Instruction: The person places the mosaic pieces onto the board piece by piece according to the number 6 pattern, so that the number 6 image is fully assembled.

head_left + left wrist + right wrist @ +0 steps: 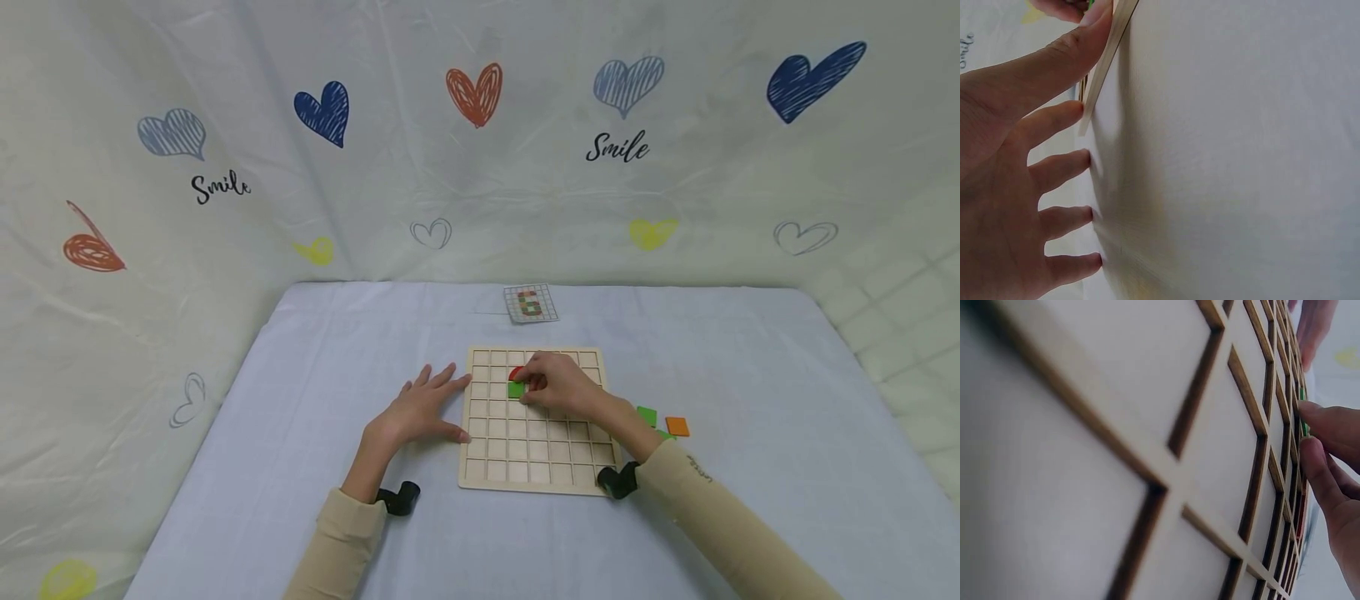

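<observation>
A wooden grid board [517, 450] lies on the table. My left hand [420, 412] is spread at its left edge, with the thumb [1072, 56] and index finger touching the frame and the other fingertips down on the cloth. The right hand [558, 383] reaches over the board from the right. Its thumb and index fingertip pinch at a green square tile [516, 389] in an upper cell, also glimpsed as a green sliver [1305, 429] between the fingertips in the right wrist view. Just above that tile is a red piece [515, 373], partly covered by the fingers.
Right of the board lie a green tile [647, 416], an orange square tile [677, 427] and another green piece [665, 435], partly behind the right forearm. A small card with a coloured grid pattern [530, 303] sits behind the board. A white cloth covers the table.
</observation>
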### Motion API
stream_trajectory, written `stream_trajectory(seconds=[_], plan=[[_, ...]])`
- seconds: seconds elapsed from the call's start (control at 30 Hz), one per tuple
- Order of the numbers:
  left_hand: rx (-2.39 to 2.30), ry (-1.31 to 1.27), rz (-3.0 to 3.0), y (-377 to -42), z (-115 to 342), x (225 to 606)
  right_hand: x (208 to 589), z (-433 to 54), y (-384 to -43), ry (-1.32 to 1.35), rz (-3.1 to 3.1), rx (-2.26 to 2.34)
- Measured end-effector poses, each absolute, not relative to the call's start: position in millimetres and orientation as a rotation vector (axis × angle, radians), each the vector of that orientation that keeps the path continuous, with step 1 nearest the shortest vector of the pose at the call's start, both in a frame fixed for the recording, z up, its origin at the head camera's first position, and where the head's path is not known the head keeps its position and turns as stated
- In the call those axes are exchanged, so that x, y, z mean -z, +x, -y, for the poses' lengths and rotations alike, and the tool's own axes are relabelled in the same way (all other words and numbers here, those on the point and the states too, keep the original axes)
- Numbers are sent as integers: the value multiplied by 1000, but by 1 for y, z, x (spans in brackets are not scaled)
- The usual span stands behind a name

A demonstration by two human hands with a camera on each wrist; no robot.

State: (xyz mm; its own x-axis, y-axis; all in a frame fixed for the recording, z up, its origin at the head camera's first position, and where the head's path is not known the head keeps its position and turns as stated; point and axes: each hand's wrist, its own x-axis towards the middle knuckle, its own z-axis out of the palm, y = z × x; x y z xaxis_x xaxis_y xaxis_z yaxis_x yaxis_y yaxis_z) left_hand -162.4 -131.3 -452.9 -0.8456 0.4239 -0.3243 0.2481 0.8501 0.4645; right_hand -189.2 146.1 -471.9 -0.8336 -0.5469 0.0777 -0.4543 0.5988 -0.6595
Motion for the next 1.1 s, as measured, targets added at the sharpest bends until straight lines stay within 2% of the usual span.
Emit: stream_trajectory(seconds=[0.67, 1.1], plan=[[-580, 480, -2602, -161, 129, 451, 464, -189, -167, -583, -2662, 1278], [-583, 491, -2603, -160, 129, 451, 464, -216, -152, -420, -2724, 1272]])
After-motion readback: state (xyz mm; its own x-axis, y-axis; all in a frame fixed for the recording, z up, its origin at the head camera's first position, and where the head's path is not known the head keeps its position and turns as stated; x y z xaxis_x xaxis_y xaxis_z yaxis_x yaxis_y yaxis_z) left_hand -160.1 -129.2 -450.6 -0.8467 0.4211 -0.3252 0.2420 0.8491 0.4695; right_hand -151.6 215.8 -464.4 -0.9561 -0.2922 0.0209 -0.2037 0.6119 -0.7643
